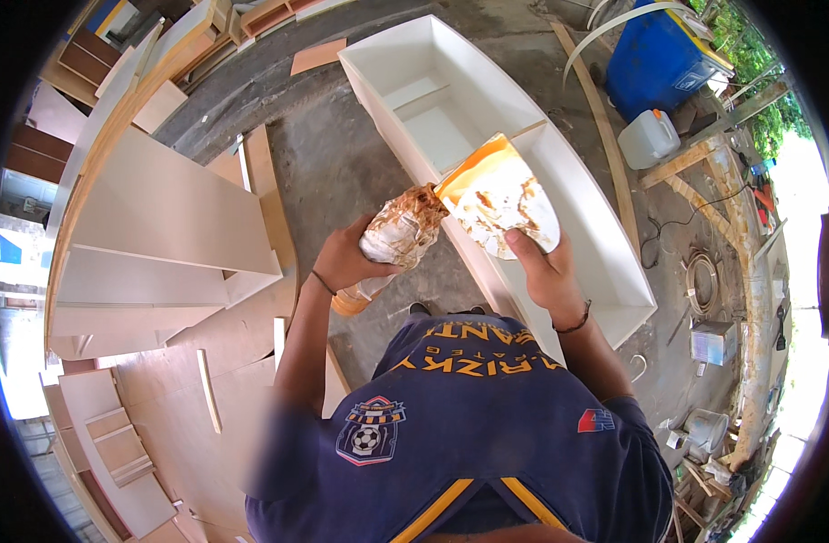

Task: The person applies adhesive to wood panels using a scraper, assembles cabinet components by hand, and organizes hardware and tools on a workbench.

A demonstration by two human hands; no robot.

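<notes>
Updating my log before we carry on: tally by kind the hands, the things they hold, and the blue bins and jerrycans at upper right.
Hands: 2 (left hand, right hand)
Held things: 2 (smeared white bundle, smeared white-and-orange piece)
Blue bin: 1
Jerrycan: 1
Total: 6

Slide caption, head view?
Left grip holds a brown-smeared white object; right grip, a smeared white and orange piece, near a white cabinet.
</notes>
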